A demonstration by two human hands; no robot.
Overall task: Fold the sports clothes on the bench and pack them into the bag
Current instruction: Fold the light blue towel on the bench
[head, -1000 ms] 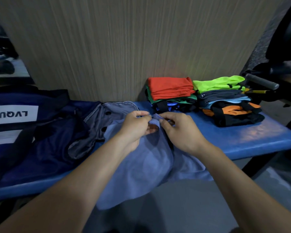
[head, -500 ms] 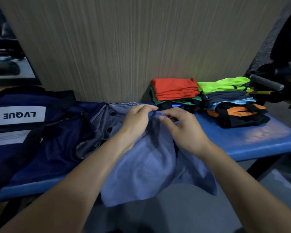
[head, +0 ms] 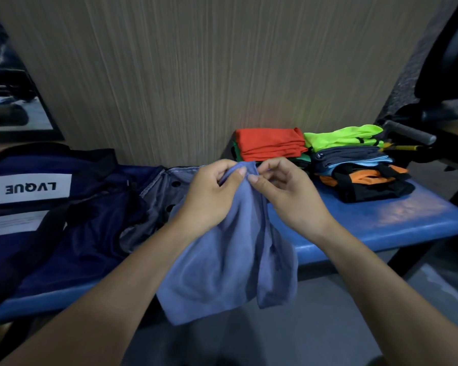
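A light blue garment (head: 222, 262) hangs from both my hands over the front edge of the blue bench (head: 381, 220). My left hand (head: 209, 196) grips its top edge, thumb on the cloth. My right hand (head: 288, 196) pinches the same edge just to the right. A grey garment (head: 164, 196) with dark round holes lies on the bench behind my left hand. The dark blue bag (head: 37, 207) with a white "LVQUE" label sits at the left end. Two folded stacks stand at the back right: one topped by red cloth (head: 270, 146), one topped by neon yellow-green cloth (head: 341, 137).
A wood-grain wall panel (head: 196, 75) rises right behind the bench. A grey-handled bar (head: 407, 132) and dark gym equipment stand at the far right. A mirror (head: 11, 101) is at the far left. Grey floor lies below the bench's front edge.
Both hands have lifted the light blue garment's top edge higher, so more of the cloth hangs free off the bench. The hands stay close together on that edge.
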